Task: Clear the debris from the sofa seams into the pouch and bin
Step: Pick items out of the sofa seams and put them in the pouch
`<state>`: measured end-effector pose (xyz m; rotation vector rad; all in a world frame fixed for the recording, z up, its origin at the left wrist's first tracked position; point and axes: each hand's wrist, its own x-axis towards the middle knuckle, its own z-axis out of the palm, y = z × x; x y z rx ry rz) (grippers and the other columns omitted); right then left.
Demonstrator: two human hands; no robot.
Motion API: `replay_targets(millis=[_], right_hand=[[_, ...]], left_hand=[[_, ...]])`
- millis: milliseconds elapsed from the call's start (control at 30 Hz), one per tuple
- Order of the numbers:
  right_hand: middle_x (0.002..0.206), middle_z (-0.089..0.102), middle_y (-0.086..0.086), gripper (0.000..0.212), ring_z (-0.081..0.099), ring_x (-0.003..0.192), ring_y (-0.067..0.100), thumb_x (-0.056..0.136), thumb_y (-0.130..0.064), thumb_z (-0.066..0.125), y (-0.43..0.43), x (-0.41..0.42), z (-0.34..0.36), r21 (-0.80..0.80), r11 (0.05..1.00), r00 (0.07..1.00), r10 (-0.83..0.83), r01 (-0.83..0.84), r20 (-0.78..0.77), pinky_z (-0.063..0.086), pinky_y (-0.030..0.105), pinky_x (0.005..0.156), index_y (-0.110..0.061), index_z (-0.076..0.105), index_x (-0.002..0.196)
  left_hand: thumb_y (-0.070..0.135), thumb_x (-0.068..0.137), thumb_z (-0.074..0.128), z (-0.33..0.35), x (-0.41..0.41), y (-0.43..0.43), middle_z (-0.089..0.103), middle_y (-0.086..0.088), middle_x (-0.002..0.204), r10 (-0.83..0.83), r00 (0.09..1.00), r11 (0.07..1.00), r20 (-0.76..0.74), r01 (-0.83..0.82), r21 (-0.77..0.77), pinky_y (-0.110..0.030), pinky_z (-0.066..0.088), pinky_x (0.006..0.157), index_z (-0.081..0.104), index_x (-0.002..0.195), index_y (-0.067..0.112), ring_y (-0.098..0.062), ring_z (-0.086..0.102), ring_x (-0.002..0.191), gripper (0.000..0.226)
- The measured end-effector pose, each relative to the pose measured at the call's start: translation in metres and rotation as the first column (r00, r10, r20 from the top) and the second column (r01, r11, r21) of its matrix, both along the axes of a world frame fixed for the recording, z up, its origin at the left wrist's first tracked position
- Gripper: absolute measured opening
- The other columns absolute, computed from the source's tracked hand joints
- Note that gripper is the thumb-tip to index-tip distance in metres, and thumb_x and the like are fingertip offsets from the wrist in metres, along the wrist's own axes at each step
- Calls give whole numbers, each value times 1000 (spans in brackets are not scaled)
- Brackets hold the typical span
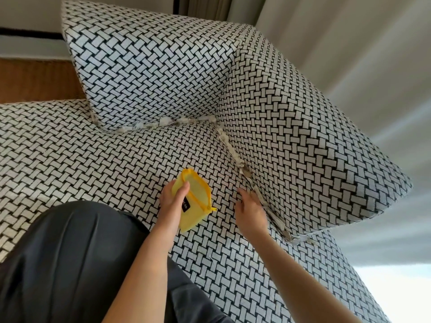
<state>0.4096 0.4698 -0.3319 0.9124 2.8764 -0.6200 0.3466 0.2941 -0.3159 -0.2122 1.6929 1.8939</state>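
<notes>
Sits wedged as pale, crumpled debris (235,157) along the seam running away from the fingertips of the right hand (250,213), with a second run of scraps (163,122) well beyond the left hand (172,201), up in the far seam. Looks like torn tissue or paper: probably near weightless, soft, apt to shred if dragged, and pinned by the press of the cushions, not by any weight of its own. Best taken piece by piece with a fingertip pinch on whatever tuft stands proud of the crease, then drawn out along the seam, not straight up. Reaches toward that seam with the right hand, fingers blurred at the crease; cannot tell whether anything is pinched there. Grips the yellow pouch (196,201) in the left hand, thumb laid over the rim, zip undone and mouth gaping toward the right hand, near it but apart. Seems thin and floppy, so likely needs holding open for every drop. Woven-pattern sofa seat (93,148) beneath both hands, back cushion (303,136) just to the right of the right hand, another cushion (144,66) far ahead of the left. No bin in view. Dark trousers (70,264) close below the left forearm.
</notes>
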Motion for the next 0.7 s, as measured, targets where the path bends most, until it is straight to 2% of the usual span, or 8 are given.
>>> replay_targets(millis=[33,100,167,233,267,400,567,700], right_hand=[[131,44,5,42,59,93,17,99,-25,32,3,-2,-2,101,994,996,38,-47,86,48,28,69,-28,28,140],[125,48,6,46,58,97,23,99,-29,30,8,-13,-3,173,980,982,64,-95,176,51,35,73,-33,18,143],[95,54,8,48,57,82,23,98,-31,29,16,-28,-1,157,986,976,18,-54,219,50,36,67,-35,15,144],[68,46,3,50,45,59,17,98,-30,29,25,-42,3,114,993,961,-23,-9,275,38,25,51,-35,11,145],[62,42,1,52,40,53,14,98,-28,30,28,-47,4,89,996,954,-28,2,299,33,24,48,-34,9,145],[60,38,-1,54,37,53,12,98,-24,31,35,-51,0,-8,997,956,-69,75,285,34,27,50,-35,8,146],[70,43,-3,48,41,58,12,95,-22,33,42,-53,-2,-166,968,964,-149,187,219,40,31,61,-33,29,142],[70,45,-4,47,40,55,10,93,-16,36,43,-51,-5,-181,961,967,-176,209,182,35,25,49,-27,37,138]], left_hand=[[70,63,47,0,0,0,34,-9,137,-1,1000,1000,1,1,1,-60,38,98,34,126,39,-34,41,121,71],[72,61,47,0,0,0,34,-9,137,-2,1000,1000,1,2,4,-60,38,99,34,127,39,-34,41,121,75],[74,59,48,-1,-1,1,34,-9,137,-5,1000,1000,6,5,7,-59,37,99,34,129,37,-33,40,121,80],[71,62,48,-2,-1,1,34,-10,138,-2,1000,1000,8,2,13,-59,37,100,33,132,35,-33,40,122,81],[70,63,47,-3,-2,1,33,-11,139,2,1000,1000,10,-3,16,-59,36,100,33,134,34,-33,40,123,81],[68,63,46,-3,-2,0,33,-11,139,-2,1000,1000,9,2,16,-58,36,101,32,135,34,-32,40,123,81],[67,65,46,-3,-2,0,34,-10,140,-1,1000,1000,11,0,24,-57,34,103,32,134,35,-31,39,125,78],[67,64,46,-1,-1,-1,35,-10,138,-7,1000,1000,7,6,29,-57,35,103,35,131,35,-30,40,124,75]])
